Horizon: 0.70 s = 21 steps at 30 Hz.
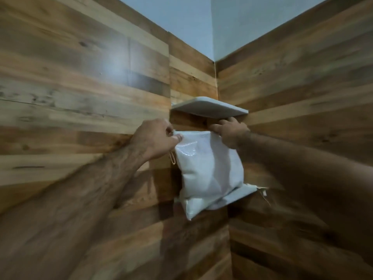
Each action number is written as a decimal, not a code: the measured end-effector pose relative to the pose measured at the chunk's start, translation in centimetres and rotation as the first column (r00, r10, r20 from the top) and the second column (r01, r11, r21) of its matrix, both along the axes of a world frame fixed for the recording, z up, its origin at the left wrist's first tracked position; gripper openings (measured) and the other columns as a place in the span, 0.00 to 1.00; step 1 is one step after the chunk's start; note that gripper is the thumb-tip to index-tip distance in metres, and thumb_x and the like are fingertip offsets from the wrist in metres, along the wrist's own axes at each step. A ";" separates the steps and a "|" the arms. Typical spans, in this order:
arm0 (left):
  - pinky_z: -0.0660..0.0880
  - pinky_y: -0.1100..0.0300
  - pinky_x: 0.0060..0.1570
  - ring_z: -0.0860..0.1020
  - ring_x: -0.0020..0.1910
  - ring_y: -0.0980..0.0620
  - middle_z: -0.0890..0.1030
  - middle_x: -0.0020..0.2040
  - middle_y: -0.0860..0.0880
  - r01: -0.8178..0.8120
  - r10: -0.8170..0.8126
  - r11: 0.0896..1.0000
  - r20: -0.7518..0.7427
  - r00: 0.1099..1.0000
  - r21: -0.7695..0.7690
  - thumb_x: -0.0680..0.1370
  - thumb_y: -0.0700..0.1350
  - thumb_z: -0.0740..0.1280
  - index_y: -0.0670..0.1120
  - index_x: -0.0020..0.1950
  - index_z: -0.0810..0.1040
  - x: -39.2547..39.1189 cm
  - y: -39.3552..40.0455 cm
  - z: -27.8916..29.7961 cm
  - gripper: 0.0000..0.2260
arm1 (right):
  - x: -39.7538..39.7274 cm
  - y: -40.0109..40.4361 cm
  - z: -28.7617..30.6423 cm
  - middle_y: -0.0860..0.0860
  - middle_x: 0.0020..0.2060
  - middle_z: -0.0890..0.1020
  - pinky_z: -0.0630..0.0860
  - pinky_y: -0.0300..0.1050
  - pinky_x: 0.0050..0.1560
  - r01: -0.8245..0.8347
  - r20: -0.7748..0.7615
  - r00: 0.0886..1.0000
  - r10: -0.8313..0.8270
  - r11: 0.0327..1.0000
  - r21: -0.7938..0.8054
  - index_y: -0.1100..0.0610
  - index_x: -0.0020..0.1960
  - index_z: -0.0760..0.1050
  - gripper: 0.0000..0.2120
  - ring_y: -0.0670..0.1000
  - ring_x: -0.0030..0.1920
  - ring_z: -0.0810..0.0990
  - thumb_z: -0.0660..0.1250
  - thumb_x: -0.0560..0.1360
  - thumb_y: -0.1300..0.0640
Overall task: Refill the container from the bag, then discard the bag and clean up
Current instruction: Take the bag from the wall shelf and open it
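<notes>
**Q:** Where is the white plastic bag (207, 170)?

**A:** It stands upright on the lower corner shelf (240, 196). Its base is on the shelf board and its lower left corner hangs past the shelf's front edge. The bag looks full, and its top edge is flattened.

**Q:** What is the left hand (153, 138) doing?

**A:** It is above the lower corner shelf, at the bag's top left corner. The thumb and fingers (177, 138) are closed in a pinch on that corner. A loop of tan rubber band (172, 158) hangs below the hand, just beside the bag's left edge.

**Q:** And the right hand (232, 132)?

**A:** It is also above the lower corner shelf, at the bag's top right corner. Its fingers are curled over the top edge and hold it. The fingertips lie along or behind the edge and cannot be fully seen.

**Q:** So where is the bag relative to the fingers?

**A:** It hangs below both grips, with its top edge stretched between the two hands.

**Q:** What surrounds it?

**A:** A second white shelf (207, 108) sits directly above the lower corner shelf, just over the right hand. Wood-panelled walls (80, 87) meet behind both shelves.
</notes>
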<state>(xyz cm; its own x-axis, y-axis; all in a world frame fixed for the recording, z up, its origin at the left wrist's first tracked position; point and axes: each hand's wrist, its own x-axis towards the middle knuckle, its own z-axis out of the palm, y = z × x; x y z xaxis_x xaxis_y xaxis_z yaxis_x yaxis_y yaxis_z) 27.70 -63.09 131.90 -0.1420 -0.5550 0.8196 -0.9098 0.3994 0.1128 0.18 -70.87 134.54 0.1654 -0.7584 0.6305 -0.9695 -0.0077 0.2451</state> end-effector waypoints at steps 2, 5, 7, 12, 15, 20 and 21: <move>0.76 0.54 0.46 0.82 0.47 0.46 0.83 0.41 0.51 0.026 -0.031 0.997 0.070 0.997 0.070 0.78 0.61 0.73 0.49 0.46 0.82 0.2 -0.7 0.7 0.16 | -0.5 -2.2 1.6 0.53 0.74 0.72 0.72 0.60 0.73 -0.039 -0.012 0.999 0.041 0.993 0.114 0.41 0.78 0.70 0.24 0.61 0.76 0.66 0.58 0.84 0.56; 0.78 0.54 0.48 0.82 0.48 0.47 0.84 0.44 0.50 0.075 -0.082 0.989 0.056 0.995 0.124 0.79 0.61 0.72 0.47 0.49 0.84 -0.2 -1.7 1.0 0.17 | -1.4 -4.3 2.4 0.52 0.71 0.74 0.74 0.57 0.71 -0.081 0.017 0.997 0.079 0.979 0.185 0.42 0.78 0.71 0.23 0.59 0.71 0.72 0.61 0.85 0.57; 0.77 0.55 0.46 0.82 0.47 0.50 0.84 0.45 0.51 0.095 -0.099 0.984 0.023 0.995 0.152 0.79 0.64 0.71 0.48 0.49 0.84 -0.7 -2.3 0.9 0.19 | -1.7 -5.0 2.2 0.51 0.68 0.78 0.77 0.56 0.68 -0.137 0.080 0.989 0.122 0.966 0.219 0.42 0.75 0.73 0.21 0.57 0.65 0.77 0.61 0.85 0.57; 0.79 0.54 0.49 0.83 0.49 0.47 0.85 0.45 0.49 0.100 -0.103 0.990 0.028 0.994 0.095 0.84 0.59 0.66 0.46 0.51 0.86 -2.3 -2.1 0.8 0.18 | -2.0 -5.8 1.3 0.53 0.59 0.82 0.78 0.52 0.57 -0.206 0.156 0.970 0.189 0.973 0.106 0.41 0.59 0.75 0.09 0.57 0.55 0.80 0.59 0.86 0.54; 0.80 0.53 0.52 0.83 0.51 0.48 0.86 0.50 0.48 0.098 -0.100 0.994 0.056 0.993 0.045 0.86 0.56 0.65 0.45 0.55 0.87 -3.1 -1.2 1.1 0.17 | -2.1 -5.3 1.0 0.51 0.60 0.82 0.81 0.56 0.64 -0.261 0.252 0.935 0.250 0.965 0.010 0.44 0.64 0.79 0.11 0.56 0.58 0.81 0.60 0.87 0.53; 0.67 0.64 0.36 0.77 0.39 0.57 0.80 0.39 0.53 0.132 -0.130 0.989 0.025 0.991 -0.071 0.87 0.54 0.66 0.49 0.48 0.83 -4.2 0.5 1.1 0.13 | -2.6 -2.6 1.5 0.51 0.61 0.82 0.80 0.51 0.60 -0.255 0.276 0.922 0.273 0.962 -0.100 0.47 0.65 0.82 0.12 0.57 0.59 0.80 0.62 0.87 0.55; 0.67 0.63 0.36 0.77 0.38 0.56 0.80 0.38 0.53 0.135 -0.133 0.986 0.020 0.991 -0.101 0.87 0.54 0.66 0.49 0.46 0.82 -4.3 0.8 1.2 0.13 | -3.1 -1.7 1.7 0.52 0.59 0.82 0.80 0.50 0.55 -0.243 0.264 0.926 0.271 0.961 -0.135 0.47 0.65 0.81 0.12 0.57 0.58 0.80 0.62 0.87 0.55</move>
